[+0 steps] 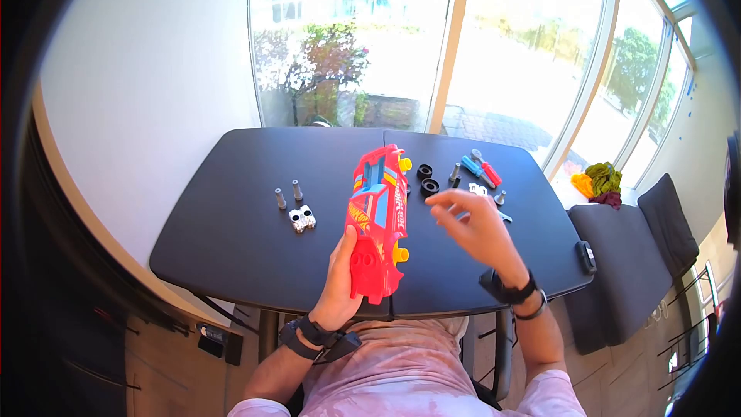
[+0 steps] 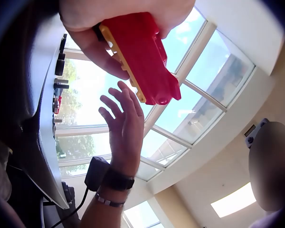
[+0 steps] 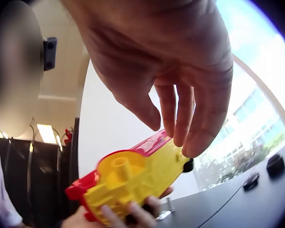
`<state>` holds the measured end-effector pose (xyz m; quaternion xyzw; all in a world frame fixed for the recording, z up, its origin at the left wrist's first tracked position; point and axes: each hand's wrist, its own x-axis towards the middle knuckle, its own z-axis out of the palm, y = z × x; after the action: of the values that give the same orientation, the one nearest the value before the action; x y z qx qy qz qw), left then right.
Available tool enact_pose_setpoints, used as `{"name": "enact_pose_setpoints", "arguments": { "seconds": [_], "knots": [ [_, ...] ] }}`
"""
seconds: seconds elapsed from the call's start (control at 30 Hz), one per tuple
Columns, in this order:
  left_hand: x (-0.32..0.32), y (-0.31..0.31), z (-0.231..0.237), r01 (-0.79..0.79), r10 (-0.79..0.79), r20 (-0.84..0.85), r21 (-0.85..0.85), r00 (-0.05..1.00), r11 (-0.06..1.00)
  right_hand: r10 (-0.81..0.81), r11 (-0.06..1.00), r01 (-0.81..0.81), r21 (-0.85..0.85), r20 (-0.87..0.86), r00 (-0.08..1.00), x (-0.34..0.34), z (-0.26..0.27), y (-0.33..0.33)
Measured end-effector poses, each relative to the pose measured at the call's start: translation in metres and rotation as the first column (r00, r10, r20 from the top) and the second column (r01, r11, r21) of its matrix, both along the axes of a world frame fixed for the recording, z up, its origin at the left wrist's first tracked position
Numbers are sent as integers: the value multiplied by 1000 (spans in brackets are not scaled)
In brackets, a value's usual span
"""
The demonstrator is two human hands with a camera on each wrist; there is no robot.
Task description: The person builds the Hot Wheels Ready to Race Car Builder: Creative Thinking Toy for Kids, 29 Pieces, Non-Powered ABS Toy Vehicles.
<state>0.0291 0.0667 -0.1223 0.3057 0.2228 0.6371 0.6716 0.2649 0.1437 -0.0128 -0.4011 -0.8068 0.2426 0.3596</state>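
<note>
Yellow toy underside (image 3: pixel 142 179), seemingly hollow, faces right wrist view, not head.

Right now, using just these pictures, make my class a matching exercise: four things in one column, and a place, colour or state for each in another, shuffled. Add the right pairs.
Column one
1. Toy car
2. Silvery part
3. Black rings
4. Hand tools

Column two (head view)
A. One blue handle, one red handle
B. On the table, beside two upright grey pegs
C. Held in the left hand
D. On the table, between the item held and the tools

Right pairs
1-C
2-B
3-D
4-A
</note>
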Motion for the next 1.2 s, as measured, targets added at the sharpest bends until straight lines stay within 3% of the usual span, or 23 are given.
{"name": "enact_pose_setpoints", "arguments": {
  "seconds": [0.07,0.27,0.43,0.53,0.67,0.7,0.8,0.93,1.03,1.2],
  "knots": [
    [-2,4,-7,12,-12,31,0,999,1000,-81,988,64,137,129,988,7,-2,33],
    [-1,0,0,14,-12,56,-38,998,999,-156,970,48,239,461,874,14,-67,127],
    [-1,-2,3,6,-3,94,-35,996,999,-135,952,-20,306,477,868,5,-96,147],
    [-2,1,-4,13,-10,105,-23,994,1000,-134,956,-4,295,444,886,4,-94,149],
    [-4,1,-5,-2,5,99,-29,995,1000,-36,996,-4,92,433,900,7,-80,145],
    [-3,1,-4,-1,4,102,-28,995,1000,-63,990,1,142,433,899,9,-80,141],
    [-2,0,-1,-4,6,110,-19,994,1000,-95,994,81,74,202,975,0,-46,92],
    [0,4,-3,-14,15,107,-8,994,1000,153,980,-169,-103,-150,977,-3,-13,21],
    [0,6,-8,-18,18,113,-5,993,1000,265,941,-302,-151,-223,938,-8,-5,-25],
    [0,5,-6,-9,9,110,-4,994,1000,231,969,-243,-54,-171,958,-23,-4,-52]
  ]
}}
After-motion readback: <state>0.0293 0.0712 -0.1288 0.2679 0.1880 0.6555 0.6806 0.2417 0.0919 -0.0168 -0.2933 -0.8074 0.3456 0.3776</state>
